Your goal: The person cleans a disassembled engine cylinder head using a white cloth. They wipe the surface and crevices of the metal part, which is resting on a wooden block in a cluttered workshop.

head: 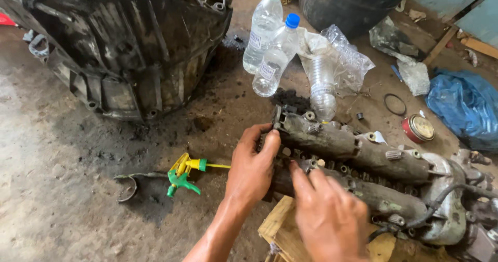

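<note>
In the head view, the person works on a grimy engine part point(363, 163), a long, oil-blackened metal assembly with two parallel tubular housings, lying across a wooden block point(282, 231) on the dirt floor at lower right. The left hand point(251, 168) wraps over the near end of the part, fingers curled round its end face and thumb along the top, steadying it. The right hand point(327, 213) comes in from below, its index finger stretched out and touching a small fitting in the row of bolts between the two housings; whether it pinches anything is hard to tell, since the back of the hand hides the other fingertips.

The step in hand looks like working at one fastener or plug while the part is braced. The next move likely calls for a firm hold with the left hand and a careful fingertip grip in a cramped, greasy gap.

Nearby lie a yellow-green spray nozzle point(184, 175), three clear plastic bottles point(272, 54), a large dark housing point(124, 44), a round tin point(417, 128) and a blue bag point(464, 106).
</note>
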